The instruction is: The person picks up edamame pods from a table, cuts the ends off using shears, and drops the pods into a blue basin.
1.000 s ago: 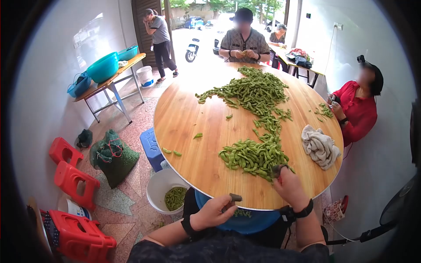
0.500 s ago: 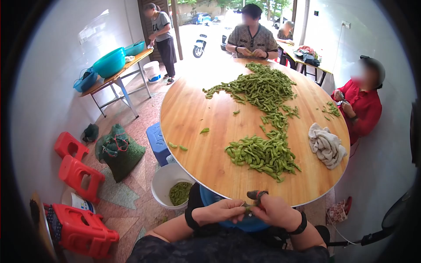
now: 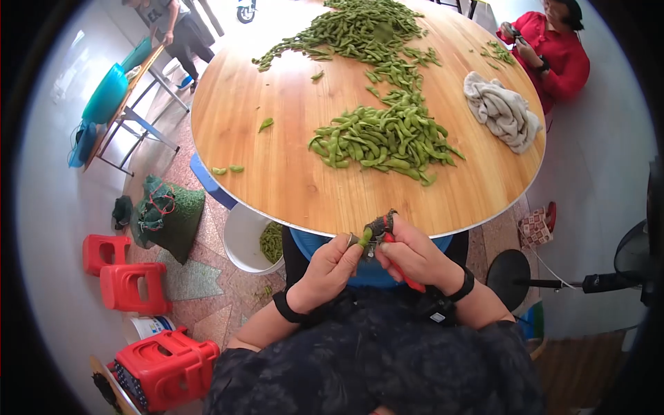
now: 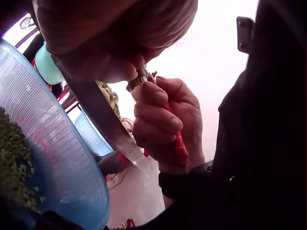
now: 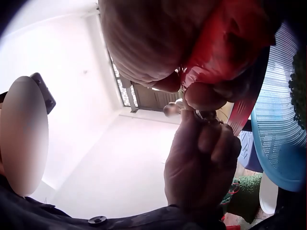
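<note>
Just in front of the table edge, both hands meet over a blue basket [image 4: 72, 143] that holds loose green beans. My left hand [image 3: 332, 266] pinches a green soybean pod [image 3: 364, 238] between thumb and fingers, a dark cover on one of its digits. At the pod's other end is my right hand [image 3: 423, 259], its fingers curled round a red-handled tool [image 3: 409, 278]. A dark cover [image 3: 380, 226] sits on one right digit. The tool's working end is mostly hidden between the hands. Ahead on the table lies a heap of pods [image 3: 384, 142].
The round wooden table [image 3: 277, 187] bears a larger pod pile [image 3: 360, 31] and a crumpled cloth [image 3: 501, 114]. A white bucket [image 3: 238, 238] with green contents stands left of the basket. Red stools [image 3: 169, 373] and a full mesh sack [image 3: 173, 214] are farther left; a person in red sits right.
My right hand has come back from the near pod heap to my left hand at the table edge. A pod is now between them. The head view has tilted down.
</note>
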Tool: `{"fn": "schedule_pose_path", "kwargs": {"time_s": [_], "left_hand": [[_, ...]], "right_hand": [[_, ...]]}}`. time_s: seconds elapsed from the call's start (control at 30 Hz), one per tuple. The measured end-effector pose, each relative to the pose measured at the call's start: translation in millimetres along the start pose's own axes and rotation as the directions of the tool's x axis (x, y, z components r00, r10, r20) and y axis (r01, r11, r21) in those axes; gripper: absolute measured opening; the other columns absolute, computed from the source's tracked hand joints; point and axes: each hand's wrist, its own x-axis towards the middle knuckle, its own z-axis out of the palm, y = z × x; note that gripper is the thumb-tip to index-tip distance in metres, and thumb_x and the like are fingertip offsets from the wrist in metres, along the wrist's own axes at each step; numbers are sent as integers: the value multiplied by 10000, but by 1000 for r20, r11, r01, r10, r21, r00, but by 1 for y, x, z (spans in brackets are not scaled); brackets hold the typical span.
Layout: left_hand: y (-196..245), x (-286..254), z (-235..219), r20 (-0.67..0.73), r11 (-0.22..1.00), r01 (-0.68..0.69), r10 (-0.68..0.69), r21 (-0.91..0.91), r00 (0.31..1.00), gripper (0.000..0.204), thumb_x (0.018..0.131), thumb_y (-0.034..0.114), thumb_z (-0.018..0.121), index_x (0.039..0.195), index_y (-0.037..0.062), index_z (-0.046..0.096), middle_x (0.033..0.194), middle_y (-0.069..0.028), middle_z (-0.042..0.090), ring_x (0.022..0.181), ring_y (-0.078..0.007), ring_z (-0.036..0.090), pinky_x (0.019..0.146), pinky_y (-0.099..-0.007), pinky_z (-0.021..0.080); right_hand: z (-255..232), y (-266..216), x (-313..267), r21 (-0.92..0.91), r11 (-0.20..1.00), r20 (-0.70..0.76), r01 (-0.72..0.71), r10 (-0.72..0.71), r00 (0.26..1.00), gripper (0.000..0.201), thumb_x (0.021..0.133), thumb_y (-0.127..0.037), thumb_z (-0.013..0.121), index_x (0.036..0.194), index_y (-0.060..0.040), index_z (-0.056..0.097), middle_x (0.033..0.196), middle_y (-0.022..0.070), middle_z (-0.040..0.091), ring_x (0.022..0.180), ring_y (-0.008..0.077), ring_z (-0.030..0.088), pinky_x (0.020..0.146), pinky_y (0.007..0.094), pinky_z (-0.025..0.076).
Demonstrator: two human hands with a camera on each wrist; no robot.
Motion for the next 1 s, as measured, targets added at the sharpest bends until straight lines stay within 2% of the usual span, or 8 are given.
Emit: {"fn": "schedule_pose_path", "kwargs": {"time_s": [0.17, 0.4, 0.57, 0.67, 0.73, 0.8, 0.93, 1.0], "left_hand": [[-2, -1, 3, -63, 946, -107, 132, 305, 989, 180, 964, 114, 523, 819, 9, 507, 684, -55, 470, 590, -127, 466, 548, -275, 397], [1, -1, 6, -72, 903, -158, 203, 399, 976, 202, 946, 99, 539, 775, 9, 481, 663, -113, 443, 556, -229, 443, 527, -322, 383], [3, 1, 9, 7, 659, -299, 407, 690, 913, 202, 901, 96, 574, 740, 16, 482, 650, -178, 469, 592, -367, 501, 525, -415, 396], [7, 0, 5, 20, 771, -315, 366, 553, 931, 171, 913, 100, 559, 772, 14, 513, 653, -171, 478, 589, -360, 486, 527, -397, 394], [15, -2, -3, 0, 816, -298, 343, 496, 939, 227, 959, 160, 534, 782, 24, 490, 640, -89, 452, 559, -199, 452, 525, -316, 381], [4, -7, -8, 174, 998, 62, -59, -14, 983, 251, 993, 223, 492, 809, 52, 489, 653, -14, 474, 578, -113, 445, 544, -254, 370], [-6, -14, -13, 381, 830, 343, -173, -441, 908, 241, 1007, 256, 468, 852, 75, 500, 679, 32, 470, 607, -55, 421, 580, -201, 354], [-4, -17, -14, 389, 809, 358, -176, -466, 904, 260, 1003, 270, 478, 842, 67, 498, 683, 34, 467, 608, -62, 426, 577, -210, 365]], "right_hand": [[0, 0, 1, -11, 999, 50, -52, 53, 997, 82, 907, -87, 397, 956, -34, 438, 698, 12, 507, 473, 58, 466, 420, 211, 389], [-1, 4, 0, -52, 999, 72, -12, 16, 997, 67, 912, -100, 402, 940, -43, 424, 693, 12, 505, 482, 67, 462, 423, 220, 387], [3, -6, -2, -245, 969, 37, -20, 30, 999, 47, 921, -93, 414, 925, -46, 411, 653, 26, 494, 455, 91, 454, 412, 243, 379], [6, -6, 2, -254, 967, 42, 2, 9, 999, 60, 906, -37, 349, 938, -48, 398, 615, 25, 471, 426, 101, 452, 388, 247, 370], [4, 3, 3, -220, 975, 99, 18, 4, 995, 106, 898, -21, 342, 956, -43, 427, 620, 23, 478, 420, 101, 452, 388, 235, 372], [4, 8, 3, -78, 996, 123, -39, 49, 991, 146, 895, -21, 347, 979, -37, 466, 633, 23, 490, 420, 104, 454, 389, 226, 373], [10, 7, -1, 71, 977, 162, -202, 188, 969, 148, 906, -43, 373, 994, -36, 492, 651, 29, 506, 431, 108, 461, 405, 222, 388], [11, 11, -1, 182, 941, 204, -287, 250, 947, 121, 920, -79, 401, 995, -41, 488, 663, 36, 516, 448, 111, 471, 425, 218, 401]]}}
